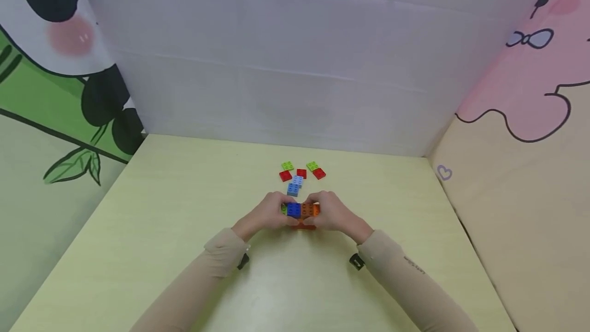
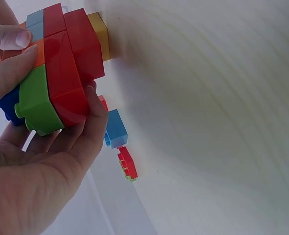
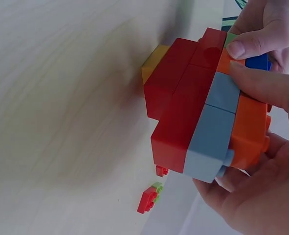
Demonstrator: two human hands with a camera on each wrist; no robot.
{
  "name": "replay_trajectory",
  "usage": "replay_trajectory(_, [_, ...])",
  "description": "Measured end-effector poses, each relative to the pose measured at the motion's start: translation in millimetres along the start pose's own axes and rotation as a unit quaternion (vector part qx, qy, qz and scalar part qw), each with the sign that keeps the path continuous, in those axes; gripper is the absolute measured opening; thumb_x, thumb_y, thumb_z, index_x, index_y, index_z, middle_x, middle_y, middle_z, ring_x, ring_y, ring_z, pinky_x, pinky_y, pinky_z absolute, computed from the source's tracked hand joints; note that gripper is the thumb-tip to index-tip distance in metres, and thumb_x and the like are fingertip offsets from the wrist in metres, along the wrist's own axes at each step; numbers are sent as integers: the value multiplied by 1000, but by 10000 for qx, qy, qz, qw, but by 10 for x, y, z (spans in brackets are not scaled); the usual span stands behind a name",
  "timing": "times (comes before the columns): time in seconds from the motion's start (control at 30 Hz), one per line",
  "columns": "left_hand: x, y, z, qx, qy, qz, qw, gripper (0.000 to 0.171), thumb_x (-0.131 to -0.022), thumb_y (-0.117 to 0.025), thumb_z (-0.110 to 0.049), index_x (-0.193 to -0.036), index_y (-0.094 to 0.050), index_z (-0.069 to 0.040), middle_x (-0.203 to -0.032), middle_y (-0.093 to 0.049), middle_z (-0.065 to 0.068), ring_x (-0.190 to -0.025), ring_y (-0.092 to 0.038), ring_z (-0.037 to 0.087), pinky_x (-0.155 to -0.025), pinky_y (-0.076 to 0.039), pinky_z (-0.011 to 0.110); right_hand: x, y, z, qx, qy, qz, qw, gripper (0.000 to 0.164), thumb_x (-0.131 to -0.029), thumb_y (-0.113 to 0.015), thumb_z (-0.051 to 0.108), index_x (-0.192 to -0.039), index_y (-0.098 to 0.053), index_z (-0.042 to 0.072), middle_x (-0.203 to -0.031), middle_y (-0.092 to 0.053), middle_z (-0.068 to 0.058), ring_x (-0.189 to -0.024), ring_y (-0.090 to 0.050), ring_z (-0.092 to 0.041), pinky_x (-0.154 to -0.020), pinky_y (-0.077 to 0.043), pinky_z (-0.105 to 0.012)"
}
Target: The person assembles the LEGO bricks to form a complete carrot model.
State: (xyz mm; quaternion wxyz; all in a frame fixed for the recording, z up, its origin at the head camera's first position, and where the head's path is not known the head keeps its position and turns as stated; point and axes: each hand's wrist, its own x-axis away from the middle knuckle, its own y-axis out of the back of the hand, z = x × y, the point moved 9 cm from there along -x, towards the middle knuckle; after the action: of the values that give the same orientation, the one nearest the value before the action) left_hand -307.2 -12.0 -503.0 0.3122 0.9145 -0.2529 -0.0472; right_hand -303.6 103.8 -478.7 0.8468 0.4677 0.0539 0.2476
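Note:
Both hands grip one stack of toy building bricks from its two ends, just above the table. My left hand holds the end with a green brick, fingers curled underneath and thumb on the side. At the other end, my right hand grips around an orange brick beside light blue bricks. The thumbs nearly meet at the middle. Red bricks form the lower layers, with a yellow brick at the base. A dark blue brick faces up; fingers hide parts of the stack.
Beyond the hands lie two light blue bricks, small red pieces and green pieces. The pale wooden table meets a white back wall and painted side walls.

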Motion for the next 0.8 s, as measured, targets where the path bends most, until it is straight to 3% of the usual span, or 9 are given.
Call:
replay_trajectory(0.33, [-26,10,3,-173,45,-17,9998,30,-77,-81,-21,-104,-71,-11,-93,-59,-3,-89,-51,21,-74,-47,31,-17,24,-69,-112,-73,-45,9999,43,-75,-83,31,-112,-70,13,-106,-64,3,-97,-52,-18,-82,-45,-35])
replay_trajectory(0.6, [-15,-20,21,-200,60,2,9998,33,-78,-81,-26,-106,-71,-12,-94,-59,-4,-91,-50,20,-77,-45,34,14,-23,-116,-269,-222,24,9994,42,-76,-82,29,-111,-70,12,-96,-62,5,-92,-52,-17,-77,-46,-32])
replay_trajectory(0.8, [6,-1,17,-231,71,-99,9997,31,-78,-80,-24,-105,-70,-13,-92,-59,-3,-90,-52,22,-76,-45,35,17,-29,-86,-421,-18,-53,9991,38,-78,-81,26,-111,-70,12,-95,-62,4,-91,-53,-17,-76,-47,-31])
